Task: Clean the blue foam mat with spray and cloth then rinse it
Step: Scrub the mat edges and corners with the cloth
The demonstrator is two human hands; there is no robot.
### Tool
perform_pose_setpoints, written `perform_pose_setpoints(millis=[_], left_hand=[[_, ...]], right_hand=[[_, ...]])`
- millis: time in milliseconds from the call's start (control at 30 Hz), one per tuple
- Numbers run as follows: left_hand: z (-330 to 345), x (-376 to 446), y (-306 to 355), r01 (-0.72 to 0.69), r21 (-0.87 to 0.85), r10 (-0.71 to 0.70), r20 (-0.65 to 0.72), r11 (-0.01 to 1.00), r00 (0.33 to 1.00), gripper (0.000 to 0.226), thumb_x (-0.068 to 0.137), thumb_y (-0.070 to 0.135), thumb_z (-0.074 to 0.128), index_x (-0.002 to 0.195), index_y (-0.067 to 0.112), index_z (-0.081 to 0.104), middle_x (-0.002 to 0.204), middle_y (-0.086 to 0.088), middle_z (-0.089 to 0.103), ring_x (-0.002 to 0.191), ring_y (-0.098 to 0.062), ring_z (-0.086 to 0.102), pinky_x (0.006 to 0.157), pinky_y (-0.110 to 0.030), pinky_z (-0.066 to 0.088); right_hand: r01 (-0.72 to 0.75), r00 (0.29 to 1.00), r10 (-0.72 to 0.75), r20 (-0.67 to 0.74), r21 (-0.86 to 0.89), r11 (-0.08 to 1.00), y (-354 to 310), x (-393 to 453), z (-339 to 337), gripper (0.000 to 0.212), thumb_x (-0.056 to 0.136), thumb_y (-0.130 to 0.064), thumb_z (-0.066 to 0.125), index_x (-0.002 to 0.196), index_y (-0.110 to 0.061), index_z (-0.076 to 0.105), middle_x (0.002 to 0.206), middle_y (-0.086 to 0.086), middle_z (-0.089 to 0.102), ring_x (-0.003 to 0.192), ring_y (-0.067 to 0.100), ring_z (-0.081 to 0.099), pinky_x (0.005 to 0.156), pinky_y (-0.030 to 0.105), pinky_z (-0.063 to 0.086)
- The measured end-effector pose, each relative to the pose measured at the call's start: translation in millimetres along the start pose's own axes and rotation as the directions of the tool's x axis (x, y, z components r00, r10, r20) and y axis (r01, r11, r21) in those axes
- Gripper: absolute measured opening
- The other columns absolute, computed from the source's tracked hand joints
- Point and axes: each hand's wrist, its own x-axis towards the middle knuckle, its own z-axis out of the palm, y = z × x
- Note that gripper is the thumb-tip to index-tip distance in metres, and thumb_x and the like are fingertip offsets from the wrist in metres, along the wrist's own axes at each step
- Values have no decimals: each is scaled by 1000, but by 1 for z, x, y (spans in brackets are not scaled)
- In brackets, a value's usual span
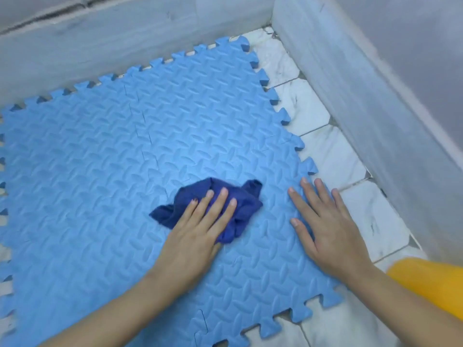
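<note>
Two bare forearms reach in from the bottom of the frame over a blue foam mat [105, 156] laid on a white marble-patterned tiled floor [333, 159], with a patch of yellow fabric [433, 284] showing at the lower right edge. The mat, made of interlocking pieces with toothed puzzle edges and a raised leaf-like texture, fills most of the view; its nearest corner lies at the bottom right, where the teeth rest on the tiles. The left hand [198, 231] lies palm down with fingers extended and close together, pressing on a crumpled dark blue cloth [240, 209] that sits on the mat a little right of centre; the fingers rest on top of the cloth rather than closing around it, and folds of fabric spread out to either side of the hand. Just beside it, apart from the cloth, the right hand [328, 229] lies flat and open with fingers splayed, holding nothing, its fingertips near the mat's right-hand toothed edge. Beyond the hands the mat runs on towards its far corner at the upper middle, seams between its pieces visible as thin lines. A strip of bare tile borders the mat on the right, and grey-white walls [375, 96] meet in a corner at the top right.
</note>
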Motion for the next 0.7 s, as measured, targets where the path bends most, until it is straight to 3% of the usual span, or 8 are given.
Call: perform_pose_setpoints(millis=[100, 267, 367, 467, 533, 600, 700], left_hand=[[0, 11, -1, -14, -30, 14, 2, 999, 1000, 69, 86, 24, 36, 152, 17, 17, 156, -8, 26, 143, -26, 21, 114, -39, 14], [-19, 160, -30, 218, -78, -223, -61, 973, 973, 61, 98, 24, 37, 153, 17, 12, 162, -8, 6, 148, -32, 6, 117, -46, 10], [-20, 197, -23, 235, -79, -240, -62, 969, 969, 58, 101, 29, 34, 153, 17, 12, 162, -7, 5, 148, -32, 3, 118, -46, 8], [-4, 134, 5, 37, -3, -37, -85, 999, 996, 63, 96, 24, 45, 153, 17, 18, 161, -7, 11, 148, -28, 12, 117, -43, 13], [6, 58, 30, -127, 13, 127, -22, 992, 992, 70, 88, 20, 50, 152, 17, 23, 160, -6, 17, 147, -26, 16, 117, -41, 17], [15, -16, 50, -274, 24, 272, 62, 962, 960, 73, 81, 24, 49, 150, 19, 26, 156, -5, 26, 147, -24, 15, 116, -39, 16], [24, -80, 63, -426, 63, 416, 128, 902, 900, 52, 93, 24, 35, 145, 22, 35, 154, -5, 33, 148, -22, 9, 115, -37, 14]], right_hand=[[-12, 1000, 12, -16, 11, 1000, 0, 0, 1, 54, 101, -42, 31, 152, -24, 34, 161, 1, 26, 151, 21, 17, 121, 46, 17], [-17, 998, 21, -51, 65, 998, 3, 2, 2, 51, 102, -37, 36, 150, -23, 38, 160, -1, 27, 150, 18, 19, 122, 42, 16], [-26, 989, 45, -139, 139, 990, 8, 0, 7, 47, 100, -20, 38, 146, -14, 45, 154, 4, 38, 146, 21, 30, 121, 44, 21], [-70, 962, 143, -232, 299, 952, 13, 0, 9, 48, 93, -1, 38, 139, -3, 51, 149, 10, 45, 143, 26, 35, 122, 41, 19], [-160, 925, 286, -250, 426, 890, 14, 2, 9, 50, 89, 8, 38, 135, -1, 55, 145, 13, 48, 141, 27, 37, 121, 40, 20], [-237, 897, 400, -190, 556, 797, 14, 5, 6, 53, 86, 13, 36, 132, -2, 58, 143, 14, 51, 141, 26, 39, 121, 38, 21], [-316, 881, 473, -19, 720, 618, 14, 7, -6, 54, 89, 16, 34, 132, -6, 59, 142, 8, 54, 139, 11, 39, 121, 26, 17]])
